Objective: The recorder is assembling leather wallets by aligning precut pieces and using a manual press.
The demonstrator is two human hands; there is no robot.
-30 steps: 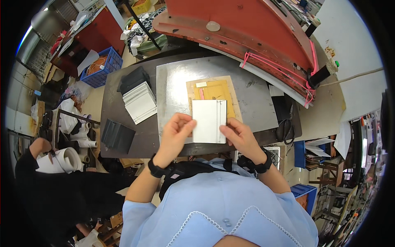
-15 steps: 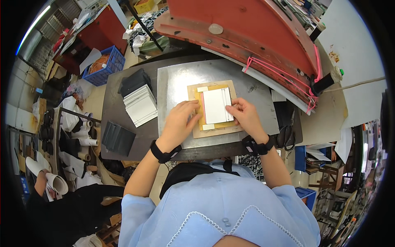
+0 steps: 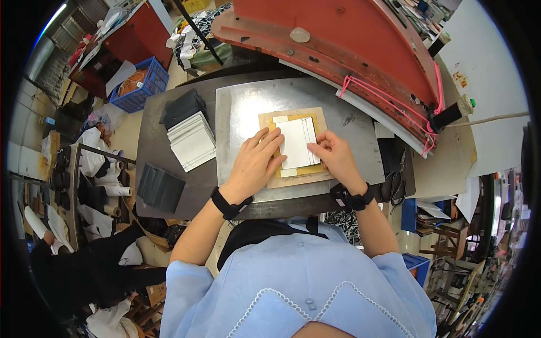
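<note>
A white rectangular sheet point(image 3: 294, 143), with dark lines near its right side, lies on a yellow template point(image 3: 311, 169) that rests on a tan board point(image 3: 320, 117). My left hand point(image 3: 253, 163) lies with stretched fingers over the sheet's left edge, its fingertips touching the surface. Thumb and fingers of my right hand point(image 3: 337, 159) are closed in a pinch at the sheet's right edge. Short white strips sit at the template's upper and lower left corners. Under the board is a shiny metal plate point(image 3: 236, 104).
Left on the dark table point(image 3: 147, 141) are a fanned stack of white sheets point(image 3: 191, 144), black pieces point(image 3: 186, 108) and a dark grey stack point(image 3: 160, 187). A red machine point(image 3: 315, 39) overhangs the plate's far side. Scissors point(image 3: 394, 186) lie right. A person in black point(image 3: 101, 265) is at lower left.
My left hand has moved right and up, from the template's left edge onto the white sheet. The sheet has shifted slightly left, covering the pink strip. My right hand keeps its pinch.
</note>
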